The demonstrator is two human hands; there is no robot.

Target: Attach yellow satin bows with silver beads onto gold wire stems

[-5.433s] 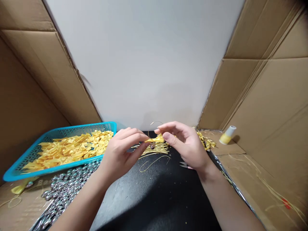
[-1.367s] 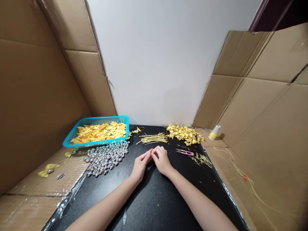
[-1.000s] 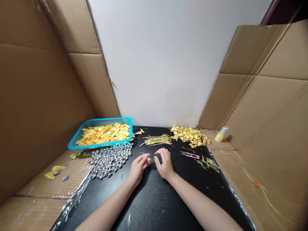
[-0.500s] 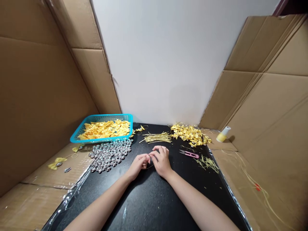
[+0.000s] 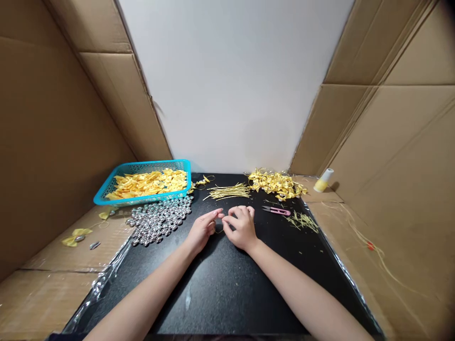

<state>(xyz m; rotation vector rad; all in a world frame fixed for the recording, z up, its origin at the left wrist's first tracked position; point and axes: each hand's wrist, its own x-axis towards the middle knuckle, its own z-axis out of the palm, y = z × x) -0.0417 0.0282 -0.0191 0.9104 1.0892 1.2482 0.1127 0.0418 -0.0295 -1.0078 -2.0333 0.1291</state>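
i am watching the blue tray point(image 5: 103, 193) sitting far left, silver beads point(image 5: 159, 220) lying just beside it on the bench point(image 5: 227, 289). the left hand point(image 5: 202, 230) and right hand point(image 5: 242, 228) are resting mid-bench, fingers curling nearly closed, tips almost meeting over a thin gold thread point(image 5: 219, 231); i cannot tell whether either is gripping it. pink snips point(image 5: 276, 210) are lying near the right hand.

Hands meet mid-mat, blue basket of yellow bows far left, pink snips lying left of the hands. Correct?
No: in the head view the pink snips lie right of the hands, past the right hand. Rest holds: it meets the left hand on the black mat, blue basket of yellow bows far left.
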